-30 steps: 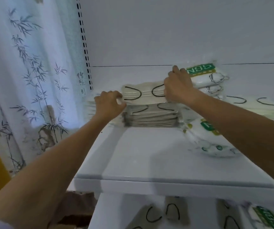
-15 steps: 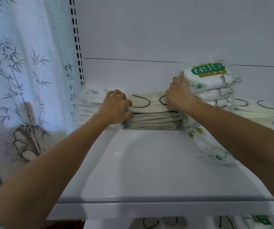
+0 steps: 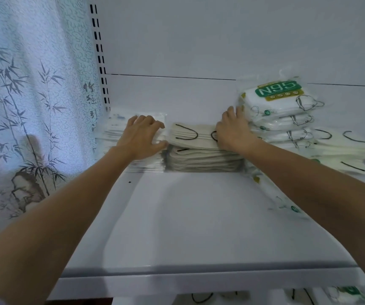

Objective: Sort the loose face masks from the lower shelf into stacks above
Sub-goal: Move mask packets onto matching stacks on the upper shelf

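Observation:
A stack of beige face masks with black ear loops (image 3: 196, 150) sits at the back of the upper white shelf (image 3: 199, 227). My left hand (image 3: 143, 137) presses against the stack's left side, lying partly on a pile of white packaged masks (image 3: 120, 137). My right hand (image 3: 232, 132) rests flat on the right end of the top beige mask, fingers spread. Right of it stands a pile of N95 packs (image 3: 280, 111). More loose masks (image 3: 201, 298) show on the lower shelf at the bottom edge.
Another pile of pale masks with black loops (image 3: 342, 150) lies at the far right. A loose N95 pack (image 3: 285, 205) lies under my right forearm. A bamboo-print curtain (image 3: 23, 106) hangs at the left, beside the slotted shelf upright (image 3: 99, 51).
The top masks, held a little above the stack a second ago, now lie down on it. Both hands have flattened against the stack. The view has tilted up.

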The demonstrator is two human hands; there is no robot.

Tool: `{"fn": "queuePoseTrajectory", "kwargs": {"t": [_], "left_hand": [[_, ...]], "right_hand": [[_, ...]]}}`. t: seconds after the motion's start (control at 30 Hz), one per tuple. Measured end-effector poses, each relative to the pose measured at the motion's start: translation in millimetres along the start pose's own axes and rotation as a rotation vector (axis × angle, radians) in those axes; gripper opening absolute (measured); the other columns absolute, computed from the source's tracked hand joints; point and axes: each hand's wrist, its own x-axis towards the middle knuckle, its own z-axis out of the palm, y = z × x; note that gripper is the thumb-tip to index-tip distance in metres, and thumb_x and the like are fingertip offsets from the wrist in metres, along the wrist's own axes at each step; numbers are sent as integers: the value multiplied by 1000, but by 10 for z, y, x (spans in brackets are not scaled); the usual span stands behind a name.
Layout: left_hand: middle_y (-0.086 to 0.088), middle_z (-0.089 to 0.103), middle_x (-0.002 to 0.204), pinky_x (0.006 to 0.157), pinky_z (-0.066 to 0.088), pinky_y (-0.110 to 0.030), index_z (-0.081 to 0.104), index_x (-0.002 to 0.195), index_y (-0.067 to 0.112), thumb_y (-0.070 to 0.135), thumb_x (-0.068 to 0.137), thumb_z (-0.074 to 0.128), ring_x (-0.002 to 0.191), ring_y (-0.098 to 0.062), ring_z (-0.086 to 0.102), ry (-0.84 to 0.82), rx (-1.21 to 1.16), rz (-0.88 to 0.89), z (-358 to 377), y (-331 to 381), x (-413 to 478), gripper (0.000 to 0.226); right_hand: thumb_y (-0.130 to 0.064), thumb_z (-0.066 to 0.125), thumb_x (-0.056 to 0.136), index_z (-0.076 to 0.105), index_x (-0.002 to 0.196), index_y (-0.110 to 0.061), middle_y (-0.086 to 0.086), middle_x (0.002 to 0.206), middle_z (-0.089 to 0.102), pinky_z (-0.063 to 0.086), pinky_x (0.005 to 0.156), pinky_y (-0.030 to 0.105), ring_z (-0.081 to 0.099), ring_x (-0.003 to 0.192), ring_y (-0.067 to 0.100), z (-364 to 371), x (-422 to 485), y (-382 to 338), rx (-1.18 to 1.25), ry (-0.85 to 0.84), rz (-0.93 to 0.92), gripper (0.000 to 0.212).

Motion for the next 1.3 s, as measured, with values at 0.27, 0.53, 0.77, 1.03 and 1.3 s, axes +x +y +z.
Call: {"fn": "queuePoseTrajectory", "kwargs": {"t": [0.27, 0.53, 0.77, 1.03, 1.3], "left_hand": [[-11, 55, 121, 110, 17, -48, 65, 114, 20, 62, 65, 23, 123, -31, 40, 55, 45, 71, 60, 67, 26, 76], [-19, 54, 122, 105, 26, -54, 66, 110, 14, 55, 71, 34, 123, -41, 41, 80, 65, 151, 2, 111, 21, 65], [-18, 60, 113, 95, 39, -52, 66, 103, 10, 42, 74, 39, 112, -41, 51, 107, 82, 214, -196, 483, -144, 51], [-18, 61, 108, 82, 43, -41, 64, 110, 6, 43, 73, 41, 97, -37, 53, 174, -251, 15, -324, 1173, -866, 57], [-15, 59, 111, 86, 43, -42, 64, 109, 8, 47, 69, 35, 103, -35, 52, 76, -220, -91, -560, 1823, -1753, 62]], "right_hand": [[-49, 24, 97, 41, 137, -31, 11, 137, 43, 19, 106, 53, 28, 132, 30, 26, -29, -249, 553, 86, -173, 46], [-40, 26, 100, 25, 147, -26, 12, 151, 26, 14, 114, 49, 21, 138, 30, 114, -121, -232, 640, 137, -157, 49], [-28, 46, 95, 27, 147, -15, 13, 149, 32, 23, 110, 37, 29, 135, 28, 51, -513, -10, 750, 354, -126, 58], [-25, 51, 91, 28, 147, -16, 11, 142, 42, 32, 100, 40, 38, 126, 30, 142, -1280, 230, 868, 424, -101, 60], [-28, 47, 92, 30, 145, -14, 12, 134, 48, 36, 94, 41, 41, 121, 30, 253, -2148, 273, 883, 380, -20, 58]]}}
